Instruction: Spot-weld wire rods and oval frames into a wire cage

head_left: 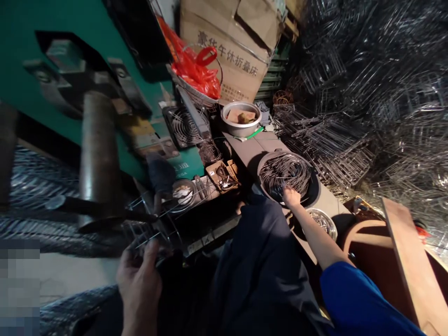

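On my feed the left hand (pixel 138 284) sits low at the lower left of the frame, its fingers (pixel 151 254) curled around a wire frame (pixel 154 233), so I read that hand as holding it. The frame looks light and springy, made of thin steel rods that are stiff along their length but could flex and slip in the grip. I would take it where the rods cross, not by a loose end.

The right hand (pixel 291 196) reaches out right of centre, its fingertips down among a coil of bent wires (pixel 285 172). I can't tell from here whether they are pinching a wire or only touching. The coil lies in a round dark pan (pixel 313 193) on the counter (pixel 257 147), and it looks tangled enough that one wire could drag its neighbours.

Just beside the pan, a small steel bowl (pixel 322 223) holds short wire pieces. Higher up the counter, a steel basin (pixel 241 119) holds a brownish lump, and above it a wire basket (pixel 196 95) carries a red plastic bag (pixel 196 72). A green machine (pixel 70 79) fills the upper left, and a heap of wire racks (pixel 350 116) fills the right.
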Demonstrator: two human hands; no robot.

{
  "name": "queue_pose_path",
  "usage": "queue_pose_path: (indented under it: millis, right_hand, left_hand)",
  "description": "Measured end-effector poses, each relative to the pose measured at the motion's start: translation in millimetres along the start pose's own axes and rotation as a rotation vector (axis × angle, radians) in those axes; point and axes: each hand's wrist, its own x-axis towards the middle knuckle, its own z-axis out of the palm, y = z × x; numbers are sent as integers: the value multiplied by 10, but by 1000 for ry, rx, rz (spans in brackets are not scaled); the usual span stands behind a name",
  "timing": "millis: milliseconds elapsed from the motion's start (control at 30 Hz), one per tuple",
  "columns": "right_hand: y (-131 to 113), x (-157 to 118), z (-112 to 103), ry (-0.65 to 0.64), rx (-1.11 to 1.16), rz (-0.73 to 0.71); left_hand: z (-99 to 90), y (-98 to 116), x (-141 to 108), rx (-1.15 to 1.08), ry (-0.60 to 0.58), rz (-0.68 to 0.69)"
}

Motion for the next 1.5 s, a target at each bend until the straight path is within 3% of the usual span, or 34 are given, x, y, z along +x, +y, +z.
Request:
queue_pose_path:
  millis: [300, 500, 567, 633, 767, 867, 1000, 1200, 1500]
  right_hand:
    - [7, -157, -278, 28, 137, 3]
    - [-82, -381, -805, 288, 385, -35]
    - [-216, -456, -1012, 423, 618, -173]
    - [-468, -506, -1192, 448, 921, -370]
    - [-1239, -643, -1366, 157, 1217, -548]
    - [-1781, -851, -1300, 32, 1303, -628]
    - [-2189, -1091, -1031, -154, 1357, -738]
    - [-2415, -1098, -727, -253, 1340, -760]
    - [-2519, -919, -681, -252, 1314, -756]
  left_hand:
    - [81, 93, -36, -113, -35, 2]
    - [-100, -7, -229, -139, -45, 29]
    - [-224, -84, -319, -118, -55, 29]
    - [-325, -164, -414, -109, -77, 41]
    - [-388, -265, -555, -113, -144, 45]
    - [-362, -274, -584, -118, -140, 30]
    - [-340, -253, -590, -134, -133, 20]
    - [-311, -219, -588, -200, -111, -42]
    - [-197, -152, -551, -259, -58, -70]
